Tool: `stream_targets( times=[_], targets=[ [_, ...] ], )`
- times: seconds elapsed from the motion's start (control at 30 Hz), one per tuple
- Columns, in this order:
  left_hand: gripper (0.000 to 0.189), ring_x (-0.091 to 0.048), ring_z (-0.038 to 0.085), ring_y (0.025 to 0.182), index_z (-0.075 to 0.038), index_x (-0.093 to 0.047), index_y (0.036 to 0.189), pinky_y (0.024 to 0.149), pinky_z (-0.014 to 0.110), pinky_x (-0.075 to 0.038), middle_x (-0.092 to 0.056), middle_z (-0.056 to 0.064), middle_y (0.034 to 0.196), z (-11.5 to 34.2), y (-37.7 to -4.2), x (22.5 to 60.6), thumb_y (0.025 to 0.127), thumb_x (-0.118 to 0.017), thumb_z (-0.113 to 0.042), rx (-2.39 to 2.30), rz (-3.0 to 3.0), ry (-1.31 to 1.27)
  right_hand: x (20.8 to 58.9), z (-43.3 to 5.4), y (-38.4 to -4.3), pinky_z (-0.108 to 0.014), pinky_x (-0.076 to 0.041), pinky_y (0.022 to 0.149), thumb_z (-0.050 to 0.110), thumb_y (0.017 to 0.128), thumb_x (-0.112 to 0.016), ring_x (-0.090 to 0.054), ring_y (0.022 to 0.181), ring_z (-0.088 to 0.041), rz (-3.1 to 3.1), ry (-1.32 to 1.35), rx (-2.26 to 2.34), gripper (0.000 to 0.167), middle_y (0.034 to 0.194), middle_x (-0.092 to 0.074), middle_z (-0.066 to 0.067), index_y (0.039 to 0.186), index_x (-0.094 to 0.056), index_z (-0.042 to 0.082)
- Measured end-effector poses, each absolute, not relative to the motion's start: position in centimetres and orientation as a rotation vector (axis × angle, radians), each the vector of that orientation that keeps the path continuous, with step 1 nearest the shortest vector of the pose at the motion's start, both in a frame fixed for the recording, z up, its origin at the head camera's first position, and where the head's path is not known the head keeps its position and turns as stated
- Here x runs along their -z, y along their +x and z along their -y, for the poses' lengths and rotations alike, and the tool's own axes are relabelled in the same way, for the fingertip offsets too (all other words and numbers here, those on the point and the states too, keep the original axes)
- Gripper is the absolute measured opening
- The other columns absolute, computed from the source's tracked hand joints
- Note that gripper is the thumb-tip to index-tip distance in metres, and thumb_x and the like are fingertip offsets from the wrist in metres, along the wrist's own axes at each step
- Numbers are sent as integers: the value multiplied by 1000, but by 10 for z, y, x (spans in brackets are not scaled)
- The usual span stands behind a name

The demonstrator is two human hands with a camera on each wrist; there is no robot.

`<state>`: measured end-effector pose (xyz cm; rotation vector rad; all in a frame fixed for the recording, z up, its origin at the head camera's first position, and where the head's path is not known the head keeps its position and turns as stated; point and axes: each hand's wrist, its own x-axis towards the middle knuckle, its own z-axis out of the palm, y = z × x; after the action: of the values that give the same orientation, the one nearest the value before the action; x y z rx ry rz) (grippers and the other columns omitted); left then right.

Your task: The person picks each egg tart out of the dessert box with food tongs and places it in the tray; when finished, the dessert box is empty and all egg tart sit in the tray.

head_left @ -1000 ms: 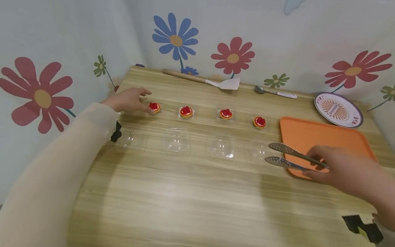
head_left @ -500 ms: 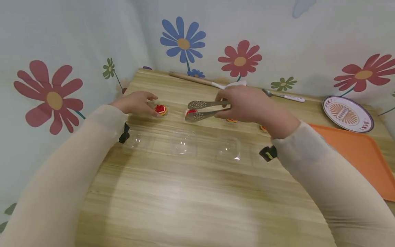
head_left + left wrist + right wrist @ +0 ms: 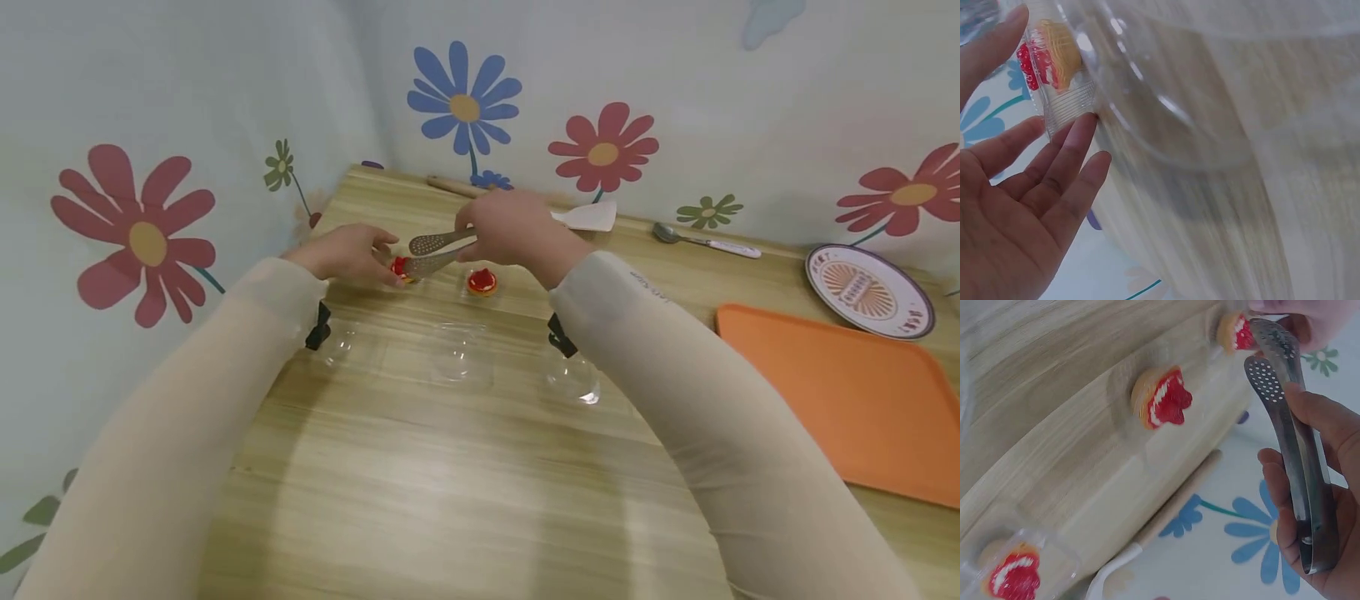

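In the head view, left of centre, a clear domed plastic piece (image 3: 341,346) lies on the wooden table (image 3: 420,483), just below the left hand (image 3: 348,254). That hand is loosely spread, not clenched; its fingertips are at the edge of the clear holder (image 3: 1072,103) under the leftmost red-topped tart (image 3: 400,268), though whether they touch it I cannot tell. Metal tongs (image 3: 1300,450) reach this tart from the right, blades parted, one tip overlapping it in view; contact is unclear. A second domed piece (image 3: 459,354) sits mid-frame, below the second tart (image 3: 482,282). The right hand (image 3: 510,233), upper centre, grasps the tongs firmly round their handles. Beyond it are a third domed piece (image 3: 573,383), partly behind the sleeve, and a white-bladed spatula (image 3: 591,217). Farther right come a spoon (image 3: 705,242), an orange tray (image 3: 840,392) and, at the right edge, a round plate (image 3: 870,292)
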<state>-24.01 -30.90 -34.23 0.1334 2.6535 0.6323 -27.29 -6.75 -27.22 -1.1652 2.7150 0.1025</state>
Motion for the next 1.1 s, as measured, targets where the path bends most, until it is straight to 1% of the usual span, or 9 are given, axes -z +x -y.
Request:
stream_targets(
  times=[0.1, 0.17, 0.33, 0.57, 0.93, 1.1],
  targets=[
    [87, -47, 37, 131, -1, -34, 152, 109, 53, -35, -49, 24, 143, 308, -240, 341, 86, -77, -36, -640, -2644, 129, 276, 78, -276, -44, -51, 77, 44, 90, -70, -59, 99, -22, -2714, -1166, -160, 39, 110, -68, 4, 123, -69, 23],
    [88, -47, 37, 131, -1, -33, 153, 109, 54, -35, -49, 24, 144, 308, -240, 341, 86, -77, -36, -643, -2642, 129, 277, 83, -277, -47, -51, 81, 45, 90, -70, -59, 102, -21, -2713, -1167, -176, 40, 114, -68, 4, 124, -69, 24],
    [87, -47, 36, 130, -1, -33, 153, 108, 54, -36, -48, 23, 144, 308, -239, 342, 86, -77, -35, -649, -2639, 139, 280, 94, -276, -47, -50, 88, 44, 90, -71, -59, 108, -20, -2695, -1181, -213, 41, 119, -68, 4, 125, -69, 22],
    [88, -46, 35, 132, -5, -30, 155, 109, 52, -36, -46, 21, 147, 309, -237, 341, 87, -76, -36, -644, -2632, 130, 278, 110, -274, -42, -53, 82, 39, 89, -75, -61, 98, -19, -2678, -1230, -295, 33, 109, -69, 3, 115, -73, 19],
    [86, -46, 35, 133, -2, -28, 155, 109, 49, -36, -46, 22, 147, 308, -237, 340, 89, -74, -32, -647, -2637, 151, 278, 118, -275, -42, -54, 84, 43, 90, -72, -62, 96, -20, -2656, -1153, -373, 34, 106, -70, 0, 110, -72, 15],
    [86, -45, 35, 133, -1, -28, 155, 110, 50, -35, -47, 22, 146, 310, -238, 343, 89, -74, -33, -641, -2640, 157, 279, 121, -276, -40, -53, 85, 41, 90, -72, -62, 95, -19, -2647, -1139, -357, 33, 105, -70, 1, 110, -73, 15]
  ],
)
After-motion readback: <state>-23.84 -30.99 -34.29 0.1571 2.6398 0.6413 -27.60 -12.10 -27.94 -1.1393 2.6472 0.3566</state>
